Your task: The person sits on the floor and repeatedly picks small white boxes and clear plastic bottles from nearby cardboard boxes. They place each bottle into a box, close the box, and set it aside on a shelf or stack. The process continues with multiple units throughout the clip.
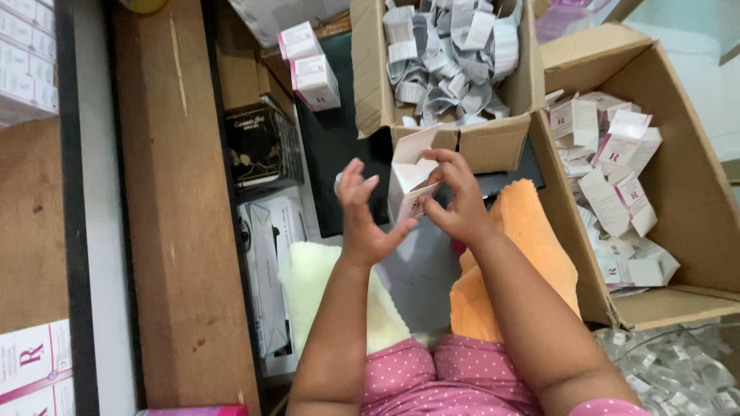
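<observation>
two bare hands meet mid-frame over a small white carton (408, 185) w/ pink trim, held upright w/ its top flaps open. right hand (455, 196) is pinched on the carton's upper right edge, fingers curled over the flap. left hand (362, 216) sits just beside it, fingers spread & apart, only the thumb tip touching the carton's lower corner. directly behind: a cardboard box (443, 142) full of folded paper strips (451, 54). to the right, a bigger cardboard box (686, 185) w/ a heap of made-up white cartons (617, 177). under the arms, an orange cloth (524, 254) & a pale yellow cloth (316, 285). bottom right corner: clear plastic bag of small bottles (678, 370). two more white cartons (308, 65) lie upper left of the hands.
</observation>
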